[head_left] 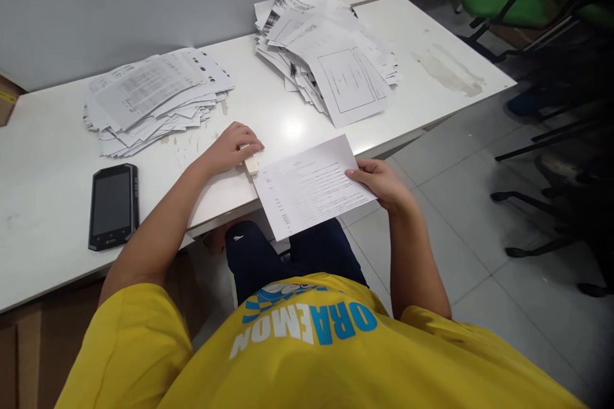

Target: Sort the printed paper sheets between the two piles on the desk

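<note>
The thin rectangular white paper sheet (307, 192) in the right hand (381, 182) is showing dark grey rows of print. At the left hand (237, 144), a small oblong block (252, 168) is showing cream-white. Beyond that hand, a white paper stack (158, 96) is bearing grey grid-like print; beyond the sheet, a loose white paper heap (330, 57) is displaying a thin dark border and black patches. Left of the left hand, a rectangular handheld device (114, 204) is showing black. Beneath that hand, a glossy white tabletop (38, 204) is carrying brownish stains. Below both hands, a yellow cloth shirt (297, 374) is bearing white and blue lettering.
</note>
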Tool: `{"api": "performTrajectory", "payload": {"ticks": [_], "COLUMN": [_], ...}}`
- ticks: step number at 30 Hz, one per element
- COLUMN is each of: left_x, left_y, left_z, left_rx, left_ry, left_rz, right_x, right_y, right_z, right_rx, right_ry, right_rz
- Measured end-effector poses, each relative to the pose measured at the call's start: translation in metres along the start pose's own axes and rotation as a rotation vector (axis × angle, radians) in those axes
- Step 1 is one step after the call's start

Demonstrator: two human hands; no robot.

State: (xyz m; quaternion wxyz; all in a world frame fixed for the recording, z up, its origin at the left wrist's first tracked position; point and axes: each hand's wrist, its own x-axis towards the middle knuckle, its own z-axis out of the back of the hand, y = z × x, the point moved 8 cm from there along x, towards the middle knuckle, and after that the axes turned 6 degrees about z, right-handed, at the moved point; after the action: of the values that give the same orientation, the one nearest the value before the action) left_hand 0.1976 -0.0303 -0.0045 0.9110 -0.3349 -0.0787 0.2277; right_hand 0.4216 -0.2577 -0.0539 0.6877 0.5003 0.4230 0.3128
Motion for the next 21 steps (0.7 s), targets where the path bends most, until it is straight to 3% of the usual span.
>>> {"api": "performTrajectory", "payload": {"ticks": [5, 14, 21], "left_x": [-0.001, -0.005, -0.007], "left_y": [0.001, -0.001, -0.01], "left_z": [0.0, -0.003, -0.009], "left_rx": [-0.024, 0.015, 0.142], "left_ry": [0.007, 0.12, 0.16], "left_rz": [0.012, 0.1, 0.048], "right_x": [0.003, 0.005, 0.007], "right_y": [-0.003, -0.006, -0.005], "right_z": [-0.004, -0.002, -0.005], "right_rx": [-0.011, -0.023, 0.015], "right_ry": [0.024, 0.011, 0.005], "right_rz": [-0.006, 0.005, 0.001]}}
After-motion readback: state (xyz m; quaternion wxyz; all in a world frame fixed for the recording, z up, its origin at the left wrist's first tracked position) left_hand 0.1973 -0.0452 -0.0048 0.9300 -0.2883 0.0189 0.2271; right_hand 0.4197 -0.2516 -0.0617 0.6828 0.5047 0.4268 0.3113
